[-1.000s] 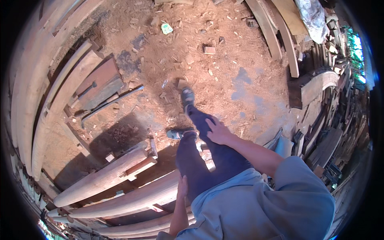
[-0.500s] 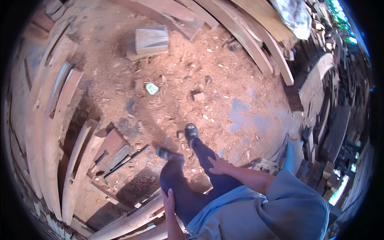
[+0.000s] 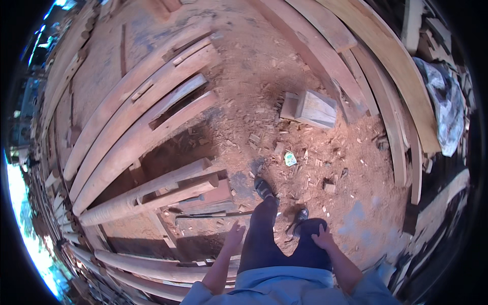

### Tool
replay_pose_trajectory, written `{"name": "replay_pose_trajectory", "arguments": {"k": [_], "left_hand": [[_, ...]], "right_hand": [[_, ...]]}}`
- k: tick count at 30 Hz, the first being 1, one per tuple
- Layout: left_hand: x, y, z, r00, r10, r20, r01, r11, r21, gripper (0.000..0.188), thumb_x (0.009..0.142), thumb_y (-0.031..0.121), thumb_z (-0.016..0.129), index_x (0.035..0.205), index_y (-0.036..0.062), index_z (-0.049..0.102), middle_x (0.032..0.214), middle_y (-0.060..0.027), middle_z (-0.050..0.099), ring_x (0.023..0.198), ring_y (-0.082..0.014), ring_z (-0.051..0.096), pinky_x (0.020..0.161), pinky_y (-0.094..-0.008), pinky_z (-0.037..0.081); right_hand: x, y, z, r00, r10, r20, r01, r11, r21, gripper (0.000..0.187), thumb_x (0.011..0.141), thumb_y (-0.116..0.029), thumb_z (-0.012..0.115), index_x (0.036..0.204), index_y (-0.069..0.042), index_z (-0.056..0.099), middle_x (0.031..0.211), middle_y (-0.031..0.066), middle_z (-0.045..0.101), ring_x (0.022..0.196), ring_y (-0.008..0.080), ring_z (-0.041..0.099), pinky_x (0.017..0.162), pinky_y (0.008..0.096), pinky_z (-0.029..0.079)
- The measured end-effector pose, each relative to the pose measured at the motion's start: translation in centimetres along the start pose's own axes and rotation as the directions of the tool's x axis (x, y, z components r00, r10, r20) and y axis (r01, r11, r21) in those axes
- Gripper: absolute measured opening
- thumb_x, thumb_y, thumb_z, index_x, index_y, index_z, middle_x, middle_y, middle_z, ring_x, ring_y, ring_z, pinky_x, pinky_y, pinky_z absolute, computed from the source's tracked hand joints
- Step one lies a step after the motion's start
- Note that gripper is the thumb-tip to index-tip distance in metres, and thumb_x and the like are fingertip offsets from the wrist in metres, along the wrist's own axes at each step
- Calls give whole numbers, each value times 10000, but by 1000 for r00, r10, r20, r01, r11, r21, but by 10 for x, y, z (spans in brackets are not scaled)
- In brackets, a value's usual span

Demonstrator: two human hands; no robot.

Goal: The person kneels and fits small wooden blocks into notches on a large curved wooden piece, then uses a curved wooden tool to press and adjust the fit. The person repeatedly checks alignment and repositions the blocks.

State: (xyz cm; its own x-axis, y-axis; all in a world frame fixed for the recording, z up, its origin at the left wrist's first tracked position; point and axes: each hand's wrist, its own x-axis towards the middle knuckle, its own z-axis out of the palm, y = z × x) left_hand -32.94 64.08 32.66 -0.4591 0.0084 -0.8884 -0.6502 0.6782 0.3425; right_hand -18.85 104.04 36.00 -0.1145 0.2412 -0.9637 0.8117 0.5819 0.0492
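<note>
My left hand (image 3: 234, 238) hangs beside my left leg with its fingers loosely stretched and nothing in them. Nearest to it are a long thin dark bar (image 3: 213, 216) and a reddish wood block (image 3: 216, 190) lying by the beams. My right hand (image 3: 322, 238) is at my right thigh, its fingers apart, holding nothing; whether it touches the dark trousers (image 3: 262, 239) I cannot tell. Under me, sandalled feet stand on ground strewn with wood chips, the left foot (image 3: 265, 188) ahead of the right foot (image 3: 301, 215).
Several long shaped beams (image 3: 147, 124) lie at the left, and more timbers (image 3: 150, 267) at the lower left. Ahead right sits a squared wood block (image 3: 316, 109), with a green-and-white scrap (image 3: 290, 159) nearer. Stacked planks (image 3: 378, 56) and a silvery sheet (image 3: 442, 101) line the right.
My view has swung left, bringing more beams into sight. My left foot has stepped forward, past the right one. My left hand has come away from the leg.
</note>
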Motion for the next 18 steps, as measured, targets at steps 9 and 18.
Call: {"name": "replay_pose_trajectory", "arguments": {"k": [9, 18], "left_hand": [[76, -66, -6, 999, -32, 8, 32, 999, -40, 625, 968, 337, 569, 1461, -12, 411, 1284, -225, 625, 1204, -304, 600, 1026, -371, 450], [60, -47, 50, 998, -52, 46, 51, 998, 32, 569, 993, 276, 558, 1455, -19, 408, 1308, -241, 591, 1216, -296, 583, 1003, -368, 465]], "right_hand": [[-23, 2, -68, 987, 133, -95, -131, 991, 28, 782, 887, -473, 569, 1558, -196, 277, 1614, 263, 122, 1439, 502, 253, 1161, 574, 289], [4, 62, -95, 962, 269, 34, -269, 963, -5, 728, 904, -455, 548, 1547, -214, 305, 1600, 290, 116, 1422, 549, 239, 1129, 619, 297]]}}
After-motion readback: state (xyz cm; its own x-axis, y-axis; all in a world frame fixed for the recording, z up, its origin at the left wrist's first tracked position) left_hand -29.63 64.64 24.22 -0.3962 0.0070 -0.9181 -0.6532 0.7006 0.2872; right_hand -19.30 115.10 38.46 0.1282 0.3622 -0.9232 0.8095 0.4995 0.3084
